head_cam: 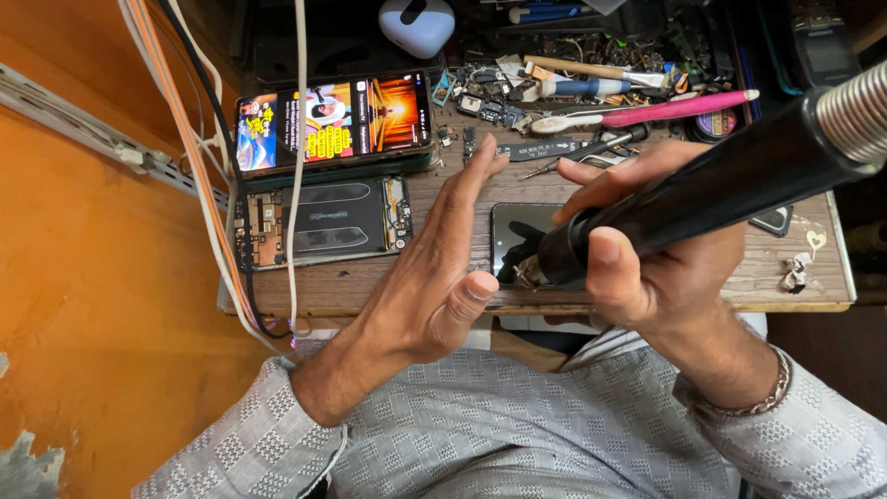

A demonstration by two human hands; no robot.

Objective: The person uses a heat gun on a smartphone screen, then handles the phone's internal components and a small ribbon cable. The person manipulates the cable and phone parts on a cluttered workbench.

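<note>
— Item: what do you wear on your arms?
— Grey-white sleeves, woven in a small checked pattern, both arms, cuffs at the wrists.
— Any accessories?
— One silver chain bracelet (pixel 759 399) on my right wrist; both hands bare.

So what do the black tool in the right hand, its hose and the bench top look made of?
Black tool: apparently matte plastic or rubber, dull and even. Hose: ribbed, shiny metal, probably steel coil. Bench top: worn brown wood or wood-look laminate, grain lines showing. Right hand grips the tool.

Left hand (pixel 434 277) spread flat, right hand (pixel 647 249) fisted
</note>
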